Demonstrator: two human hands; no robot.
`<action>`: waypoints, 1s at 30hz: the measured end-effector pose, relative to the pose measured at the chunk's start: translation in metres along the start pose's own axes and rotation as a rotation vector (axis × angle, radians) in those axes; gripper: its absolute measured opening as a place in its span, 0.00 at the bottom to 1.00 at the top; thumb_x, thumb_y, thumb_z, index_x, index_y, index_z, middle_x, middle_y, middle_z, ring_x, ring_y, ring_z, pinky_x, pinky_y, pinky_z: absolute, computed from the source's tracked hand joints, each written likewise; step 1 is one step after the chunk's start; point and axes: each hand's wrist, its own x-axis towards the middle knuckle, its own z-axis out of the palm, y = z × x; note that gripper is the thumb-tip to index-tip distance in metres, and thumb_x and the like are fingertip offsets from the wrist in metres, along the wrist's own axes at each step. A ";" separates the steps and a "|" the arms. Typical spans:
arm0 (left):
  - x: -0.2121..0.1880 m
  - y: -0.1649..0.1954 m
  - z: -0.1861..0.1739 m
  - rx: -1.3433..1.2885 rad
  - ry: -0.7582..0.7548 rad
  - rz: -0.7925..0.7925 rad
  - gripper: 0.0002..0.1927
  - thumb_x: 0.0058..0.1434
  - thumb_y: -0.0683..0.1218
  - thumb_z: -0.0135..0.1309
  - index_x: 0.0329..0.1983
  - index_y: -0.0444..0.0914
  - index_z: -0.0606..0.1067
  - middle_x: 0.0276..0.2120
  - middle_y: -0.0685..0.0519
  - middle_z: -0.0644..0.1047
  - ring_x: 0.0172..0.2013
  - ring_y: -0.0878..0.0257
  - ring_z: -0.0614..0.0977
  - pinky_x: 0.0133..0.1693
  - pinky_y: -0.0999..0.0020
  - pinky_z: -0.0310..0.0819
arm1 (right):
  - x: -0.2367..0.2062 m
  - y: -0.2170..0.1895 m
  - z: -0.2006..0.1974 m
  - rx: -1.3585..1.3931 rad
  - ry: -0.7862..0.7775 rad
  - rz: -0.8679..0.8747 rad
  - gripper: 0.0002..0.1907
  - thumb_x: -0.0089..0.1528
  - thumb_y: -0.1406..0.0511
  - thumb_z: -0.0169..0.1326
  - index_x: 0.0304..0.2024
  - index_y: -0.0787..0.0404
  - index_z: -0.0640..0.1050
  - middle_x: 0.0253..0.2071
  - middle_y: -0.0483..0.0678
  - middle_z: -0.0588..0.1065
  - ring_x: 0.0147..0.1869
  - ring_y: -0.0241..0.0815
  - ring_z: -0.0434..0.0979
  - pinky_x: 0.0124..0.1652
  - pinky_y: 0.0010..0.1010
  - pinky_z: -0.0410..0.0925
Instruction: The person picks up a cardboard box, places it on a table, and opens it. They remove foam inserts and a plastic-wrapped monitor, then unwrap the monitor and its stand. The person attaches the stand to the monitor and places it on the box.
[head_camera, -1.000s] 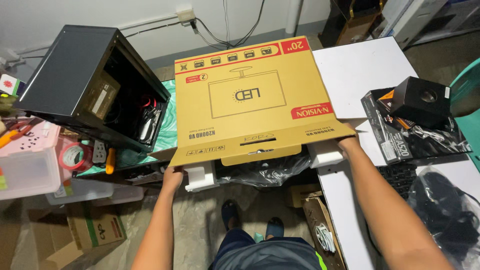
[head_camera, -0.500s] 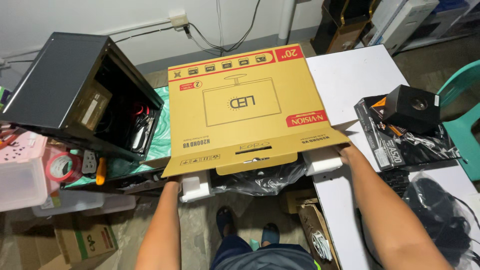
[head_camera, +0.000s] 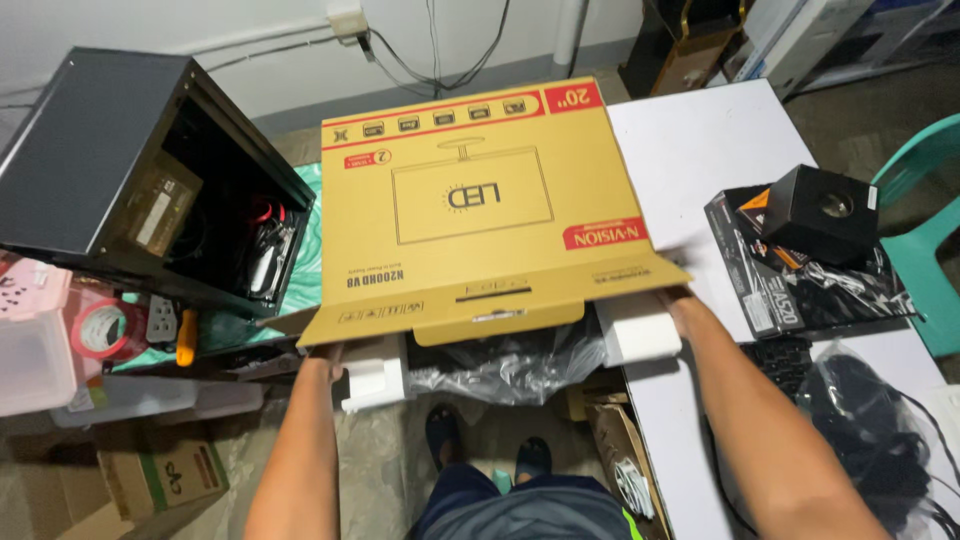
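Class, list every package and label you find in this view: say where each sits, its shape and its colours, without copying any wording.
Flat cardboard box: centre, held at its near edge by both hands; brown, red bands, screen outline drawing.
Black carton: right, on white table; flat, orange accents.
Black cube box: atop that carton.
Small brown carton: floor, lower left; green mark.
Label: inside black computer case, left; pale rectangle.

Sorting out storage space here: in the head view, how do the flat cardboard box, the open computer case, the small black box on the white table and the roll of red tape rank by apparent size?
1. Flat cardboard box, clearly the largest.
2. Open computer case.
3. Small black box.
4. Roll of red tape, smallest.

The cardboard box is raised nearer the camera, so its lead over the case may be exaggerated.
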 end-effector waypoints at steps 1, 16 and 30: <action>-0.001 -0.002 0.000 -0.014 -0.006 -0.002 0.30 0.65 0.64 0.49 0.66 0.47 0.68 0.58 0.54 0.75 0.56 0.57 0.76 0.54 0.51 0.72 | 0.002 0.003 0.002 0.004 0.003 0.022 0.24 0.68 0.55 0.46 0.62 0.59 0.69 0.57 0.57 0.74 0.56 0.51 0.78 0.48 0.49 0.75; 0.005 -0.019 -0.031 -0.113 -0.376 -0.033 0.28 0.62 0.62 0.50 0.58 0.40 0.76 0.51 0.48 0.81 0.47 0.54 0.84 0.45 0.45 0.81 | -0.002 0.018 -0.006 0.255 0.061 0.128 0.22 0.67 0.55 0.52 0.59 0.60 0.74 0.57 0.51 0.77 0.57 0.45 0.78 0.53 0.48 0.73; 0.016 -0.024 -0.063 -0.045 -0.335 -0.037 0.29 0.67 0.61 0.51 0.64 0.40 0.74 0.58 0.50 0.80 0.62 0.62 0.77 0.62 0.61 0.67 | -0.036 0.042 0.006 0.249 0.010 0.095 0.24 0.65 0.52 0.55 0.56 0.62 0.76 0.54 0.59 0.77 0.49 0.51 0.80 0.44 0.48 0.75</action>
